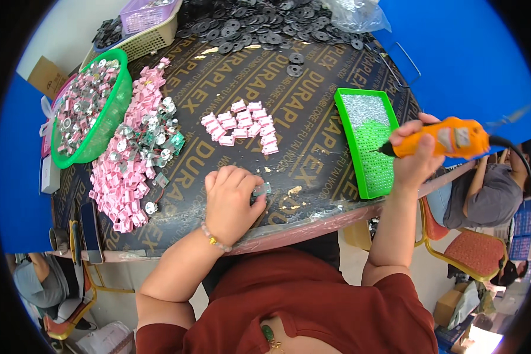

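My right hand is wrapped round an orange electric screwdriver with a black cord. Its dark tip points left, over a bright green tray. Small silver screws lie thick at the tray's far end, and its nearer part looks perforated. Close to the table's front edge, my left hand is closed on a small clear greenish plastic part, mostly hidden by the fingers. Beyond it sits a loose group of small pink plastic pieces.
At left, a large pile of pink pieces mixes with clear round parts and wires, beside a tilted green basket full of similar parts. Black discs cover the far side. A phone lies front left; people sit nearby on both sides.
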